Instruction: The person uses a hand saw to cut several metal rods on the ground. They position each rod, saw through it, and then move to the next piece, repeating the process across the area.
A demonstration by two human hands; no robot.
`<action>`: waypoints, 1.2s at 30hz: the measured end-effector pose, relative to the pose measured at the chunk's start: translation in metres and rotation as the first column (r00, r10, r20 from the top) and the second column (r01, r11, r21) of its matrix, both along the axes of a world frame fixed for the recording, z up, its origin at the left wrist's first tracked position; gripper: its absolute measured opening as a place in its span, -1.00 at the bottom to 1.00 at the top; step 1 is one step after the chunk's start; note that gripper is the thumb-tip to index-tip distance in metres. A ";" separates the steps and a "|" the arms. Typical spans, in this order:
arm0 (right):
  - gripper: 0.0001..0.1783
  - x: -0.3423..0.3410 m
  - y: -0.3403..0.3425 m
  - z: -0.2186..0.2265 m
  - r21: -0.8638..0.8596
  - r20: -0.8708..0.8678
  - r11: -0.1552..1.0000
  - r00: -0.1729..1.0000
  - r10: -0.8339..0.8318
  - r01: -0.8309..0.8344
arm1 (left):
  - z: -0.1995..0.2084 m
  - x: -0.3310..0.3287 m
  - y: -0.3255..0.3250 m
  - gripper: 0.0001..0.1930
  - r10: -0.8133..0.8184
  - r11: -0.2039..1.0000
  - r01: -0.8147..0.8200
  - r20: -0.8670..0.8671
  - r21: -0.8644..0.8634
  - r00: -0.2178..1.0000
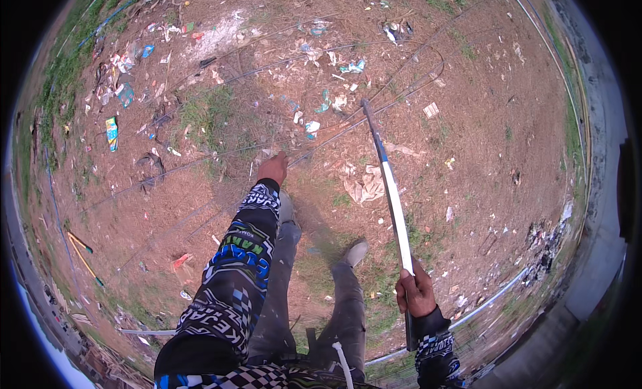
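Note:
My right hand [415, 292], at the lower right, is wrapped round a long bar [396, 212]. The bar is white along its middle, with a blue band and a worn dark far end. That far end reaches up to thin metal rods [384, 108] lying near the ground; whether it grips one I cannot tell. My left hand [273, 168] is stretched forward and low, its fingers closed at the near end of a thin rod. Part of that grip is hidden by the back of the hand. Another long thin rod [321, 53] runs across the ground beyond.
My two shoes [357, 254] stand on brown soil with grass patches. Litter is scattered about, including a crumpled tan sheet [366, 185] and a yellow and blue wrapper [112, 134]. Yellow-handled cutters [81, 245] lie at the left. A grey paved strip [598, 155] borders the right.

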State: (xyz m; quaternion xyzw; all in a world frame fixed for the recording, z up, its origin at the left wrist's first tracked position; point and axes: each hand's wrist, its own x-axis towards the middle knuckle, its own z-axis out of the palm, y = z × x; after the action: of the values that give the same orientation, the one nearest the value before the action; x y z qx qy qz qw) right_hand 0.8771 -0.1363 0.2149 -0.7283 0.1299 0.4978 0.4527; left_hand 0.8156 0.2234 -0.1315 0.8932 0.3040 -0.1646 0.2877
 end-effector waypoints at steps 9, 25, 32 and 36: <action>-0.39 0.038 0.131 0.000 -0.132 -0.069 0.991 0.997 0.025 -0.034 | -0.036 0.024 0.090 -0.73 -0.075 0.996 0.079 -0.088 0.044 0.993; -0.26 0.041 0.237 -0.102 -0.099 -0.224 0.991 0.968 -0.116 0.096 | -0.139 0.043 0.100 -0.64 -0.045 0.988 -0.008 -0.332 -0.156 0.942; -0.27 0.027 0.266 -0.149 -0.132 -0.232 0.978 0.954 -0.189 0.162 | -0.213 0.020 0.095 -0.64 -0.125 0.988 0.089 -0.319 -0.127 0.939; -0.27 0.032 0.283 -0.155 -0.132 -0.225 0.968 0.944 -0.241 0.215 | -0.219 0.038 0.111 -0.73 -0.207 0.976 0.177 -0.283 -0.127 0.936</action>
State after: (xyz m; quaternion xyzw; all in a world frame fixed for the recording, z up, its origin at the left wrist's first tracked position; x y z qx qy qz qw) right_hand 0.9091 0.1466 0.0604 -0.6660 0.2929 0.5184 0.4493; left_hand 0.8534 0.3342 -0.3502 0.8686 0.2462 -0.3381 0.2656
